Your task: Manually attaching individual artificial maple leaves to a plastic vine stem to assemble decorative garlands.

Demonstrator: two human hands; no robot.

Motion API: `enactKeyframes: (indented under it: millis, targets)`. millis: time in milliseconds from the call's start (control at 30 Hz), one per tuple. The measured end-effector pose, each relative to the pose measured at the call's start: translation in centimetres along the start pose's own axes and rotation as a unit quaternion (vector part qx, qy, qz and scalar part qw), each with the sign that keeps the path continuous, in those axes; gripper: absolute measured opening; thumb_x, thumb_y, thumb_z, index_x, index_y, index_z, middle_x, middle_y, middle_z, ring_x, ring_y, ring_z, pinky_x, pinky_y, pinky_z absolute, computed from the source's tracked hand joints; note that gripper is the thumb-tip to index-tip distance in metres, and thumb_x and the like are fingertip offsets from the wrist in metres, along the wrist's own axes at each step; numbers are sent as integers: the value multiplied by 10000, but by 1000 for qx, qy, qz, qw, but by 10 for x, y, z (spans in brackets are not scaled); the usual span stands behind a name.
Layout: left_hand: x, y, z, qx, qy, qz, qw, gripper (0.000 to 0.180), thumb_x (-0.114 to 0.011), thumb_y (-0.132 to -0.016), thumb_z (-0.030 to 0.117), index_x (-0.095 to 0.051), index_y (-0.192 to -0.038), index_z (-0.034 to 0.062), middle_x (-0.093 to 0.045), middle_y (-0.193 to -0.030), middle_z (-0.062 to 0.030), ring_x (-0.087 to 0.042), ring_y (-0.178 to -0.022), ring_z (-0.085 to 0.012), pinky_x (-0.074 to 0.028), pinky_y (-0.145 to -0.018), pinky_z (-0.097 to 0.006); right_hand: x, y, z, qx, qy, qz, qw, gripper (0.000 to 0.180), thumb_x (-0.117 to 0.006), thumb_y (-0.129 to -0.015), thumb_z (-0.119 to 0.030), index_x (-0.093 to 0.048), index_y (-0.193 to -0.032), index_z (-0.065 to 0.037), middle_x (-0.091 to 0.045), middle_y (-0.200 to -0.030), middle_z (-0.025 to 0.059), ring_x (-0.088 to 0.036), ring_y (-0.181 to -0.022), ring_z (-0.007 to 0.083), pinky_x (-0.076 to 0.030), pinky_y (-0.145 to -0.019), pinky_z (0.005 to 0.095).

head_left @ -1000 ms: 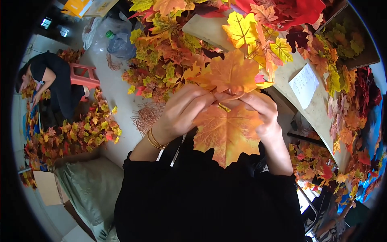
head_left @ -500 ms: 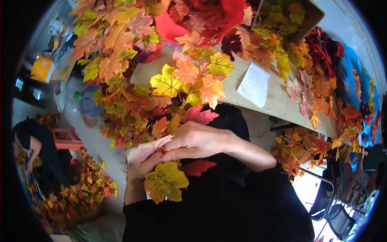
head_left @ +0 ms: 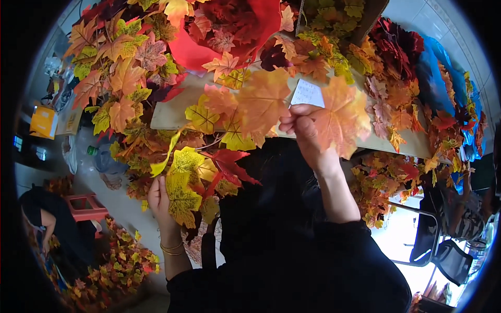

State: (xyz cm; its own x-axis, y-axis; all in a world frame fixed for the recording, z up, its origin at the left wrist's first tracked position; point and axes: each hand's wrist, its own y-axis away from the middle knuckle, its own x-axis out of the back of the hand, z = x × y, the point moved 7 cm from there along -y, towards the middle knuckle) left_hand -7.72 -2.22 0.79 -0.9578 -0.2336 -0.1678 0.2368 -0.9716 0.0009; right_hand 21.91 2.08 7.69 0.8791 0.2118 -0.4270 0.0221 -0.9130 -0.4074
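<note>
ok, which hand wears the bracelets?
The left hand, beside yellow maple leaves: gold-coloured bracelets circle its wrist. The right hand, holding large orange maple leaves, has a bare wrist.

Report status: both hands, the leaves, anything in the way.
Right hand pinching orange leaves. Left hand at yellow leaves, grip partly hidden. White paper on table partly covered by right hand.
</note>
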Motion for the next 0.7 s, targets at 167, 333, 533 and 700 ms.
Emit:
enactKeyframes:
  millis: [167, 333, 533, 700]
  targets:
    - [-4, -4, -5, -20, 10, -24, 999, 289, -393, -949, 214, -549, -988, -27, -597, -868, -28, -539, -694, -63, -434, -607, -201, 22, 5, 1, -9, -79, 19, 997, 211, -485, -898, -119, -475, -1075, -6, -580, -940, 128, -560, -852, 188, -442, -777, 287]
    - [-4, -4, -8, -17, -24, -37, 999, 291, -388, -951, 217, -549, -990, -23, -593, -863, -20, -532, -693, -60, -427, -616, -195, 32, 10, 9, -39, -111, 40, 992, 202, -487, -894, -117, -488, -1059, -1, -581, -927, 118, -562, -835, 182, -444, -775, 281]
    - [-14, -5, -12, 4, -15, -17, 1000, 239, -401, -945, 186, -532, -890, -7, -575, -822, -6, -519, -689, -48, -427, -618, -193, 38, 14, 5, -4, -17, -12, 1000, 205, -506, -861, -126, -536, -1033, -18, -495, -1039, 78, -507, -899, 180, -393, -814, 299]
    - [-19, -11, -15, 1, -2, -51, 999, 252, -399, -946, 194, -532, -911, -17, -581, -840, -30, -530, -699, -66, -439, -619, -209, 64, 27, -10, -7, 128, 38, 991, 181, -553, -847, -134, -590, -954, 7, -569, -959, 85, -550, -830, 164, -445, -743, 294]
